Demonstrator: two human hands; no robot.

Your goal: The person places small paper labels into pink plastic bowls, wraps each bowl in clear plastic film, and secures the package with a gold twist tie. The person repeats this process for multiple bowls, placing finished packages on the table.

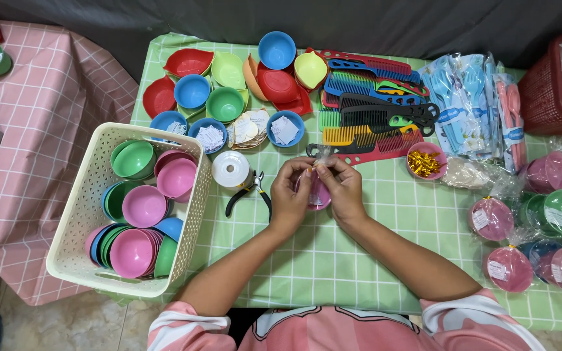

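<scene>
Both hands meet over the middle of the green checked table [333, 260]. My left hand [290, 195] and my right hand [343, 187] together hold a small pink bowl [317, 192] wrapped in clear plastic, fingers pinching the gathered plastic at its top. Black-handled pliers [250, 192] and a white roll of ribbon or tape [231, 169] lie just left of my left hand. A small pink bowl of gold twist ties [425, 162] sits to the right of my right hand.
A cream basket [79, 221] of stacked pink, green and blue bowls stands at the left. Loose coloured bowls [226, 104], some holding paper slips, and combs [372, 110] fill the back. Packed spoons [469, 110] and wrapped bowls [508, 266] lie on the right beside a red basket [551, 97].
</scene>
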